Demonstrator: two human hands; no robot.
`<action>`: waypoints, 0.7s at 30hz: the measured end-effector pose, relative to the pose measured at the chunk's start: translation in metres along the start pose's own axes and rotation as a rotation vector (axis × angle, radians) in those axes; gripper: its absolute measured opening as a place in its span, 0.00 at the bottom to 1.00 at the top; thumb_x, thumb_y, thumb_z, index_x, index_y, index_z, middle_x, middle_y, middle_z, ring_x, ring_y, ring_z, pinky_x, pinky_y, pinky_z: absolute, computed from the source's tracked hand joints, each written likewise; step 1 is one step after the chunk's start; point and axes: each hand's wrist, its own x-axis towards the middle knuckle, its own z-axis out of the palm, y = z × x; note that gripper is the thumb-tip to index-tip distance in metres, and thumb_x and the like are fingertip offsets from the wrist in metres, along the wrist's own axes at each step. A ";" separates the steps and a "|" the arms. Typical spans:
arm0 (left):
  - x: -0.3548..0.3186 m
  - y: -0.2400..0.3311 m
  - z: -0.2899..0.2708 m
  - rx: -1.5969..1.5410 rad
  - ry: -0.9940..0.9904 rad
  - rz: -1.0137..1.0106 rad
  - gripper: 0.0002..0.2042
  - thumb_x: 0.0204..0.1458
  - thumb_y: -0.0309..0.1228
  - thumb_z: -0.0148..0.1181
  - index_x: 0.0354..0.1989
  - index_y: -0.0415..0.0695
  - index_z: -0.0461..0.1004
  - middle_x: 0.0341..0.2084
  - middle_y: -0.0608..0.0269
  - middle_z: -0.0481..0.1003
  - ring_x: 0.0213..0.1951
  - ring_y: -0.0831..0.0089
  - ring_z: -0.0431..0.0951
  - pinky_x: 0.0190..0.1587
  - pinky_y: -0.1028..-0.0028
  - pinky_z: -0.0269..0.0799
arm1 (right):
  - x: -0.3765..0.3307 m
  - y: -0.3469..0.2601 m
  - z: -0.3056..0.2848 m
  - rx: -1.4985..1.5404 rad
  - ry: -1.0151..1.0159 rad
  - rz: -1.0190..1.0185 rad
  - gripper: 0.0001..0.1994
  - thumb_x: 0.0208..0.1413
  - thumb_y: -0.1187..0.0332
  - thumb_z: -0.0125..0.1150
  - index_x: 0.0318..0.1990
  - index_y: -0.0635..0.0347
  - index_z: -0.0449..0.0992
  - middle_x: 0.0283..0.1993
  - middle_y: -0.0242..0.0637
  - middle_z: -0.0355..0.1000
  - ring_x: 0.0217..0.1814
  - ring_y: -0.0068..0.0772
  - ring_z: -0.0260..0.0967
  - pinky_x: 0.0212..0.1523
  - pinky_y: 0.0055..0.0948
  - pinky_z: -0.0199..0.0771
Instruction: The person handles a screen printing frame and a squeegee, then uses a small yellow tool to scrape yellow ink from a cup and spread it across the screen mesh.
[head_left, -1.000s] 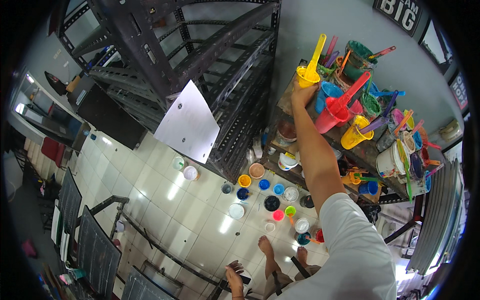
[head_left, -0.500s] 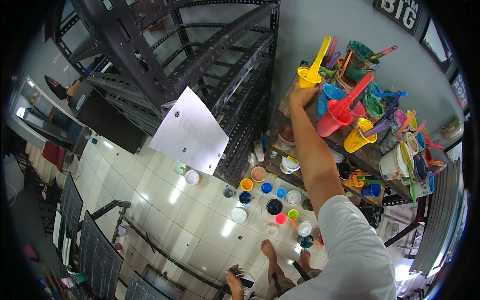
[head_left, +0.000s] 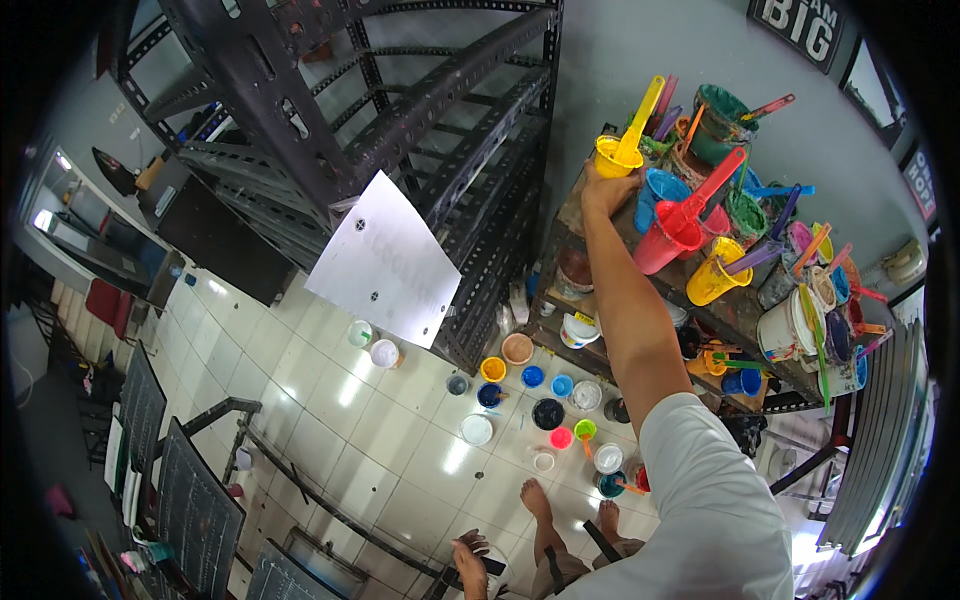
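Observation:
With my right arm stretched out over the paint shelf, my right hand [head_left: 610, 190] is closed round the lower part of a yellow paint cup [head_left: 618, 160]. A yellow spatula [head_left: 642, 122] stands tilted in that cup. Just right of the hand is a blue paint cup [head_left: 664, 188], and beyond it a red paint cup [head_left: 668, 238] with a red spatula [head_left: 718, 185]. My left hand [head_left: 468, 558] hangs low by my legs, fingers loosely apart. Beside it is a small black object [head_left: 492, 566]; I see no grip on it.
A wooden-topped shelf [head_left: 735, 315] bears many stained paint tubs and spatulas. Several open paint tubs [head_left: 548, 413] stand on the tiled floor [head_left: 400, 440]. A black perforated metal rack [head_left: 430, 130] rises at the left, with a white sheet [head_left: 385, 260] on its corner. Dark panels [head_left: 195, 510] stand lower left.
The view has shifted very slightly. My right hand and the yellow cup stay almost in the same place at the shelf; the left hand has barely moved.

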 end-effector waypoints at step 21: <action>0.003 0.020 0.004 -0.006 -0.080 0.150 0.35 0.63 0.57 0.27 0.47 0.35 0.71 0.35 0.55 0.74 0.34 0.68 0.75 0.38 0.71 0.73 | -0.109 -0.065 -0.156 0.453 -0.664 0.159 0.35 0.59 0.56 0.58 0.63 0.71 0.50 0.65 0.56 0.53 0.69 0.51 0.52 0.67 0.42 0.50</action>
